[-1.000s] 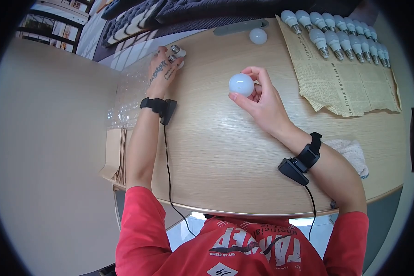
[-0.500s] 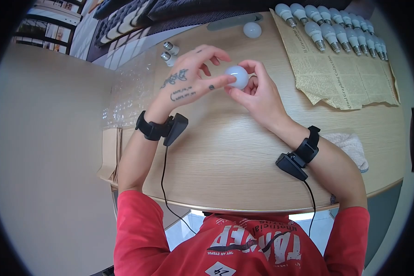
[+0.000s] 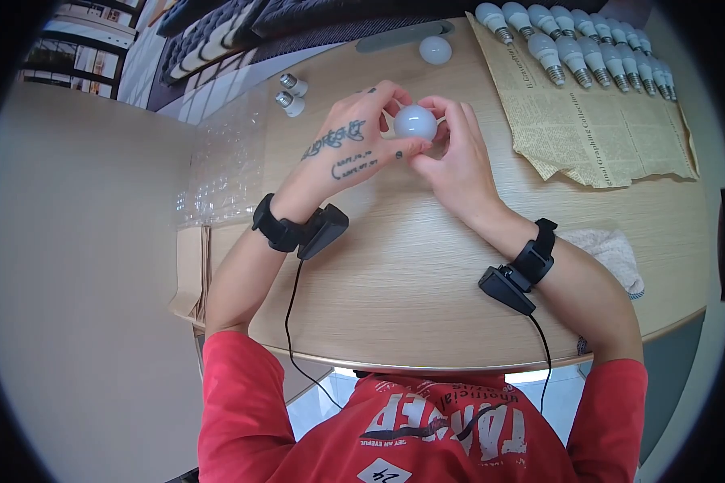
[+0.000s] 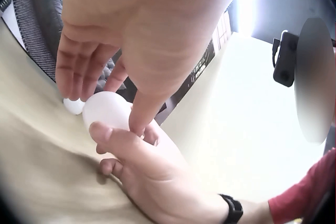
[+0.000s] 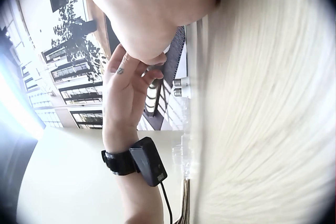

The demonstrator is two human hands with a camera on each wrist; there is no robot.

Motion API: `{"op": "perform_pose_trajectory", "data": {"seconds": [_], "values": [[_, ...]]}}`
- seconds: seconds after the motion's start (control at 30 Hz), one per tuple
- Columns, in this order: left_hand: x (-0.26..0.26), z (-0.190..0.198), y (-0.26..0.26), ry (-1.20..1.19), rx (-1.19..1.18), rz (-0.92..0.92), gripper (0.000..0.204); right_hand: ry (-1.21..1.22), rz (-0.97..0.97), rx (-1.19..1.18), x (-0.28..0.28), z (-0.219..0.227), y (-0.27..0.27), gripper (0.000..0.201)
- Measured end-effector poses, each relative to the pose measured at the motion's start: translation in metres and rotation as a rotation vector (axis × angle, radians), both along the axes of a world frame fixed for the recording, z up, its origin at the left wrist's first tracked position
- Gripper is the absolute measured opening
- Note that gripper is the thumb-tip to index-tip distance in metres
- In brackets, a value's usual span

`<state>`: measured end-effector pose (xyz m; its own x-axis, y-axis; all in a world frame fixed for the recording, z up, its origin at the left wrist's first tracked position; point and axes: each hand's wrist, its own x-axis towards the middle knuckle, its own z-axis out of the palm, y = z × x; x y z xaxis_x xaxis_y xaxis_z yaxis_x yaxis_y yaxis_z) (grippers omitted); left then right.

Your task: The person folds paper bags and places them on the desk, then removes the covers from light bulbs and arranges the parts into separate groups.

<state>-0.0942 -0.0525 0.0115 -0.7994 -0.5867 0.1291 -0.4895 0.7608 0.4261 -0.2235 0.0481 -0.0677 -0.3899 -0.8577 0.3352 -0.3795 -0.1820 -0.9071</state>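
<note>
In the head view, a round white bulb globe (image 3: 416, 124) sits between both hands above the table. My right hand (image 3: 461, 165) pinches it from the right, and the left wrist view shows that thumb (image 4: 101, 131) pressed against the white globe (image 4: 107, 109). On the other side, my left hand (image 3: 354, 138) curves its fingers and thumb round the globe. The underside of the globe is hidden by the hands. Two white bulb bases with metal screw caps (image 3: 290, 103) stand at the back left. A second white globe (image 3: 435, 50) lies at the back edge.
Several bulbs (image 3: 572, 56) lie in rows on a printed brown paper sheet (image 3: 612, 149) at the back right. Clear plastic packaging (image 3: 225, 161) and folded brown paper (image 3: 192, 270) lie along the left edge. A pale cloth (image 3: 608, 253) is beside my right forearm.
My left hand has moved right, away from the bulb bases, to the globe in my right hand, and its fingers now close round it. The right hand stays nearly in place.
</note>
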Motion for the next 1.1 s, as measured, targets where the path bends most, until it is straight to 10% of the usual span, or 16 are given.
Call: {"op": "perform_pose_trajectory", "data": {"seconds": [1.1], "values": [[-0.069, -0.056, -0.134, 0.006, 0.063, 0.275, 0.067, 0.001, -0.006, 0.002, 0.002, -0.010, -0.002, 0.044]]}}
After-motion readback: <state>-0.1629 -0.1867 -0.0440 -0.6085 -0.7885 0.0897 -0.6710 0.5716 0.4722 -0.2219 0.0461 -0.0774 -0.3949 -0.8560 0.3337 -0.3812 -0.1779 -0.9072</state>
